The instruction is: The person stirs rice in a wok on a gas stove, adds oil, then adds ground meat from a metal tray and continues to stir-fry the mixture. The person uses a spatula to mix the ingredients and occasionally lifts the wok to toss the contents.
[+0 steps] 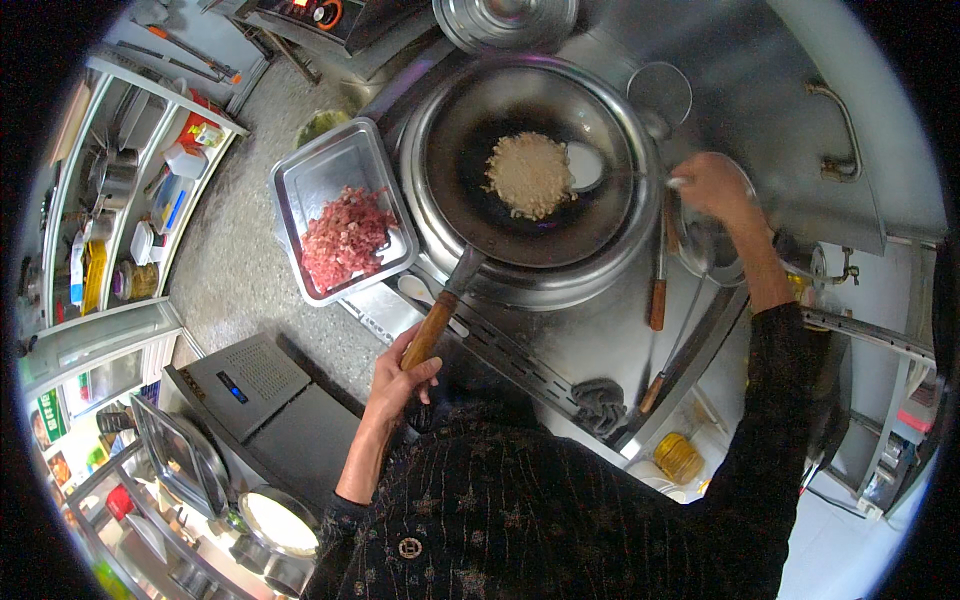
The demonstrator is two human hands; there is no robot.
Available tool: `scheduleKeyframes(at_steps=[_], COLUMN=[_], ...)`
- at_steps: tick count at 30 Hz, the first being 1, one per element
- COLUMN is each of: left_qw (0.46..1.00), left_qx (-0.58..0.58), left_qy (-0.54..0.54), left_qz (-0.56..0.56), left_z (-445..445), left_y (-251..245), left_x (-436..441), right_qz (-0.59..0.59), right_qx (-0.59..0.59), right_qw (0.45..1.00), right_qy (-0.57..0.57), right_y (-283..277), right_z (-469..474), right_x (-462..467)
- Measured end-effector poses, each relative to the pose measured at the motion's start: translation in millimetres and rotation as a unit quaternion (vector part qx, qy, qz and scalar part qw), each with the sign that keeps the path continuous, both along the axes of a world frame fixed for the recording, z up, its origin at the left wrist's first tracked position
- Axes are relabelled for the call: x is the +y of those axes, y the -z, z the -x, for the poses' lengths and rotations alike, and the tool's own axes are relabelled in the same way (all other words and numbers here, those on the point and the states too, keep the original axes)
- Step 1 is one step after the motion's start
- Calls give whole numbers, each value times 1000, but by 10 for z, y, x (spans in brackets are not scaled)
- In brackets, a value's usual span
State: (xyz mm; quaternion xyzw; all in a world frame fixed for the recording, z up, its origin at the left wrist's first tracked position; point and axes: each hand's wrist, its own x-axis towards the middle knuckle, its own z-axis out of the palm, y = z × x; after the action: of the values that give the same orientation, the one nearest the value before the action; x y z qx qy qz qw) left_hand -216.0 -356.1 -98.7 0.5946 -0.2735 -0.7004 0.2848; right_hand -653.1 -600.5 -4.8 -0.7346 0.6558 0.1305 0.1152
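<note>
My left hand is wrapped around the wooden handle of a dark wok that sits on a round metal burner ring. A pale, crumbly mass of food lies in the wok. Against its right side rests the round bowl of a ladle. My right hand, slightly blurred, grips the ladle's far end beyond the wok's right rim. To the wok's left, a metal tray holds a heap of raw minced meat.
A white spoon lies beside the tray. Wooden-handled tools rest on the steel stove top, right of the wok. A dark cloth lies at the front edge. Behind are a wire strainer, a large metal lid and a tap.
</note>
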Motion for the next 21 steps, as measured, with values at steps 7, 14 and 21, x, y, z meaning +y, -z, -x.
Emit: scheduleKeyframes(at_steps=[7, 14, 21], left_qw=[1000, 999, 1000], left_qx=[-6, -23, -9], left_qy=[5, 16, 15], left_qz=[-16, -16, -6], left_z=[-9, -11, -8], left_y=[28, 17, 8], left_x=[6, -2, -13], right_qz=[-104, -32, 18], right_qx=[-415, -481, -496], right_qw=[887, 855, 841], right_qy=[173, 189, 214], right_y=[1328, 1445, 1070], right_z=[-209, -469, -430], right_x=[528, 818, 962])
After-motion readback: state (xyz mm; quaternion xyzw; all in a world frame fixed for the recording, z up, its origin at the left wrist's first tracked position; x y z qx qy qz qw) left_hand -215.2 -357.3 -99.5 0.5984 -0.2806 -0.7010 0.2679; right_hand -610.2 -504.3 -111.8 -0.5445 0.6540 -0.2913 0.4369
